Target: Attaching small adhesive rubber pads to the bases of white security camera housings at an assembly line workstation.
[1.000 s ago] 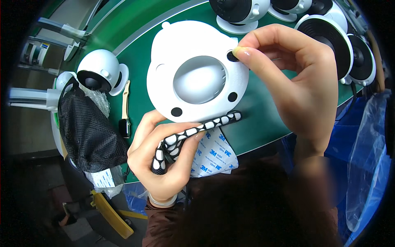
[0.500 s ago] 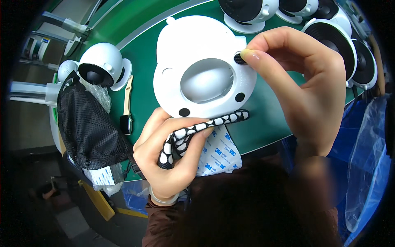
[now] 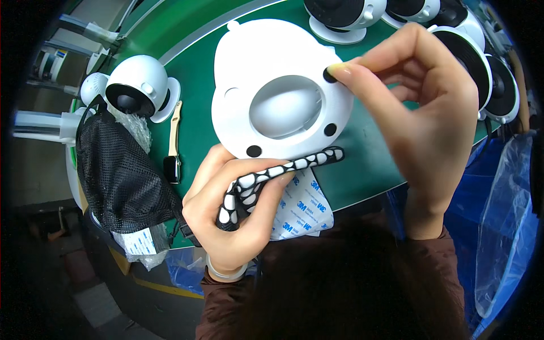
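Observation:
A white rounded plastic housing (image 3: 266, 51) with an oval recess lies on the green table. Black round pads sit on its near face: one pad (image 3: 254, 151) at the lower left, another pad (image 3: 330, 130) at the lower right. My right hand (image 3: 422, 90) pinches thumb and forefinger at a third black pad (image 3: 328, 77), on the housing's upper right corner. Folded in my left hand (image 3: 238, 209) is a black strip with white round spots (image 3: 306, 162), its free end pointing right along the housing's near edge. My left fingers also touch that edge.
Printed backing paper (image 3: 303, 209) lies under the strip. To the left are a watch (image 3: 172, 164), a black mesh bag (image 3: 122, 175) and a white ball-shaped camera (image 3: 137, 85). Several similar devices (image 3: 340, 34) crowd the far right. Clear plastic over blue (image 3: 504, 226) hangs at the right edge.
My right fingertips have shifted slightly up and left at the upper right pad, and more of its black face shows. The left hand holds the strip almost as before.

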The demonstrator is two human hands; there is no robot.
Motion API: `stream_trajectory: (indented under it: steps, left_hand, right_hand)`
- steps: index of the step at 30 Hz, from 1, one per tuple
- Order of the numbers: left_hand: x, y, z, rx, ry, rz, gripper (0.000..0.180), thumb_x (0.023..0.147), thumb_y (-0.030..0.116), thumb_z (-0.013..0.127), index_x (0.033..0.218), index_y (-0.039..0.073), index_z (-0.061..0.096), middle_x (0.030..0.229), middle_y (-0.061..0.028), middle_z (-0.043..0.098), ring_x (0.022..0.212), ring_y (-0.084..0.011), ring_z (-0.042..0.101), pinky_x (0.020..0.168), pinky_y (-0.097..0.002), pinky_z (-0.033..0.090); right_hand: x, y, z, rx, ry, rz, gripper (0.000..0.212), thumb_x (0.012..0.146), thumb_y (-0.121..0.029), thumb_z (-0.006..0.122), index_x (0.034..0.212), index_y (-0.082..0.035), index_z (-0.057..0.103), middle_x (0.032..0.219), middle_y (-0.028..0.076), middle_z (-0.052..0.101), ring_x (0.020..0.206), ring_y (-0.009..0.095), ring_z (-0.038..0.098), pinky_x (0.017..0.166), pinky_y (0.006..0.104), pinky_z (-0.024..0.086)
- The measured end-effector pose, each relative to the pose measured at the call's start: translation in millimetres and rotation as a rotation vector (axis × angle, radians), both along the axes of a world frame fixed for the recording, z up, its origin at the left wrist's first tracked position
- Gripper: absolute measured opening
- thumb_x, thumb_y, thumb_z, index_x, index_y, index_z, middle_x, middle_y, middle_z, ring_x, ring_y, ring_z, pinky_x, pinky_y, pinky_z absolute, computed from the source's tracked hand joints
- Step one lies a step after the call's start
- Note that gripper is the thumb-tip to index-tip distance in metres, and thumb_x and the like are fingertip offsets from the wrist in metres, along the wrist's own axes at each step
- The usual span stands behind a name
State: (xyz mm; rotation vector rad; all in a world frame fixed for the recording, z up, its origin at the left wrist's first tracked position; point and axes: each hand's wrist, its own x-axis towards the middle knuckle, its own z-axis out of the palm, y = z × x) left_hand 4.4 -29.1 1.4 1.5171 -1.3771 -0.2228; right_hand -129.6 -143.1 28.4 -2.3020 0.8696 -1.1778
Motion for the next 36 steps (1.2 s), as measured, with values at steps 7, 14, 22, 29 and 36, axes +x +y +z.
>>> stream_trajectory:
  steps: [7,14,22,29,36]
  left_hand:
    - [4.6,5.3,-5.3,-0.032,0.058,0.026,0.021,0.056,-0.01,0.066,0.076,-0.005,0.06,0.078,-0.0124,0.058,0.071,-0.0161,0.056,0.064,-0.023,0.043]
    - [2.0,3.7,-6.4,-0.013,0.101,0.052,0.02,0.056,-0.009,0.067,0.074,-0.005,0.06,0.076,-0.0121,0.058,0.07,-0.0159,0.056,0.063,-0.0229,0.042]
    - [3.0,2.3,-10.4,-0.021,0.165,0.072,0.018,0.057,-0.009,0.066,0.074,-0.006,0.059,0.076,-0.0114,0.057,0.07,-0.0149,0.056,0.063,-0.0222,0.042]
    - [4.8,3.7,-10.3,-0.024,0.206,0.088,0.019,0.056,-0.007,0.067,0.074,-0.005,0.06,0.084,-0.0151,0.058,0.078,-0.0183,0.056,0.072,-0.0256,0.041]
    - [-4.7,35.7,-3.2,-0.163,0.148,0.124,0.018,0.058,-0.008,0.061,0.074,-0.004,0.057,0.092,-0.0268,0.057,0.073,-0.0229,0.061,0.069,-0.0278,0.046]
  right_hand:
    - [-5.5,5.6,-37.8,0.518,-0.216,0.309,0.032,0.071,-0.004,0.063,0.101,0.004,0.054,0.078,0.006,0.061,0.071,0.009,0.058,0.054,0.015,0.044]
    - [2.5,23.6,-52.7,0.482,-0.313,0.26,0.019,0.072,0.0,0.062,0.09,0.005,0.056,0.076,0.006,0.06,0.067,0.008,0.057,0.052,0.0153,0.044]
    - [4.7,15.4,-54.6,0.486,-0.312,0.354,0.015,0.074,-0.001,0.059,0.087,0.005,0.056,0.072,0.005,0.058,0.066,0.007,0.056,0.05,0.0152,0.044]
    - [-1.1,13.7,-54.7,0.55,-0.372,0.401,0.015,0.078,-0.006,0.056,0.089,0.004,0.056,0.07,0.008,0.059,0.061,0.01,0.057,0.05,0.0192,0.043]
    - [-25.0,26.4,-37.8,-0.121,-0.167,0.24,0.036,0.062,-0.016,0.071,0.094,-0.005,0.06,0.087,0.008,0.061,0.08,0.018,0.056,0.067,0.0272,0.043]
